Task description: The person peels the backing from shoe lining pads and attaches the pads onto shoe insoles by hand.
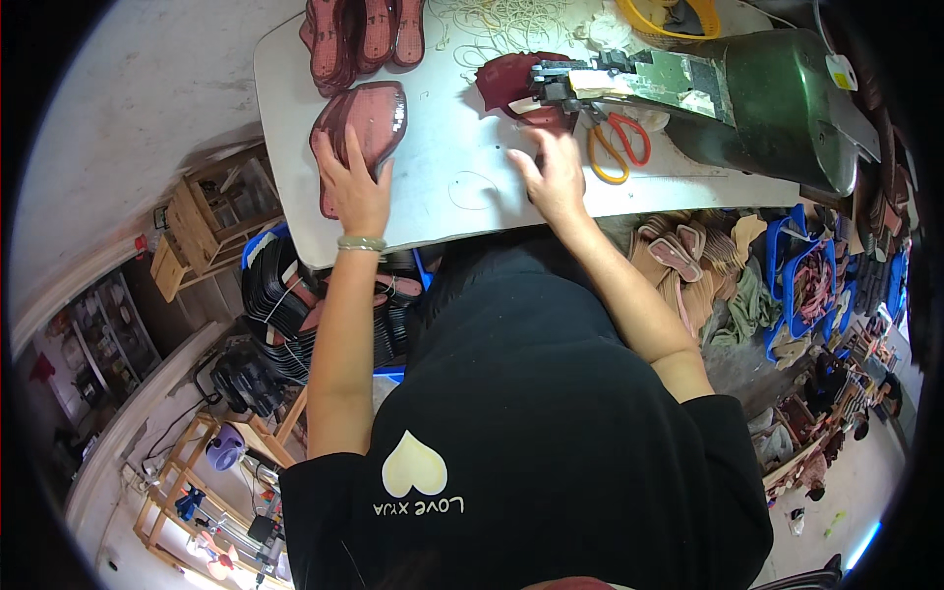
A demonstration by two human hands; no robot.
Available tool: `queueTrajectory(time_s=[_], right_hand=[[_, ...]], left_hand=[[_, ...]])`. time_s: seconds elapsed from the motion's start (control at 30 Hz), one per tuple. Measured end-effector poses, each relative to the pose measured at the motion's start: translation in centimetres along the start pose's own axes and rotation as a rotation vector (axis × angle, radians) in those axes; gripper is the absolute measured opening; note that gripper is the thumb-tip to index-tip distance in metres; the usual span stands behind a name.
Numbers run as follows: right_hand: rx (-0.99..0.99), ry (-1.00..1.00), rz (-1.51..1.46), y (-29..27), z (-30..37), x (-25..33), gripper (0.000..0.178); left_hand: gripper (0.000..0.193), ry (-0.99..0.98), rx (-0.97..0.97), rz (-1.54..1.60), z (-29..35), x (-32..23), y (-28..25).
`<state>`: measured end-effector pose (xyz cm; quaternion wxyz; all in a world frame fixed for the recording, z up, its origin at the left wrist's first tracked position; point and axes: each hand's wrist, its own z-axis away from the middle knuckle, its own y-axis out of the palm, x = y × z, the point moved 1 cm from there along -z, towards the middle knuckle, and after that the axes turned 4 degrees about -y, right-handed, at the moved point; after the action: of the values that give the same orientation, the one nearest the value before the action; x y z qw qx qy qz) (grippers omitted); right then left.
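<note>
My left hand lies with fingers spread on a small pile of dark red, shoe-sole-shaped pieces at the table's left. My right hand is near the head of a green sewing machine, thumb held away from the other fingers. Just beyond its fingertips, a dark red piece lies partly under the machine head, which hides some of it. Scissors with orange and red handle loops rest right of that hand.
More sole-shaped stacks stand at the table's far left. Loose pale thread and a yellow basket are at the back. Below the white table's edge sit bundled black soles on the left and heaped pieces on the right.
</note>
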<state>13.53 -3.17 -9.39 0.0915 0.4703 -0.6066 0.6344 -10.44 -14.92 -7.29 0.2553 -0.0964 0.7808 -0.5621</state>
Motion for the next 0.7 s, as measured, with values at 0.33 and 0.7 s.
queueTrajectory(time_s=[0.33,0.7], right_hand=[[0.097,0.04,0.362,-1.4,0.2,-3.4,0.066],[0.456,0.258,-1.186,-3.0,1.2,4.1,0.047]], left_hand=[[0.061,0.028,-0.034,0.241,1.5,-3.7,0.7],[0.049,-0.89,0.554,1.899,2.7,-7.5,1.7]])
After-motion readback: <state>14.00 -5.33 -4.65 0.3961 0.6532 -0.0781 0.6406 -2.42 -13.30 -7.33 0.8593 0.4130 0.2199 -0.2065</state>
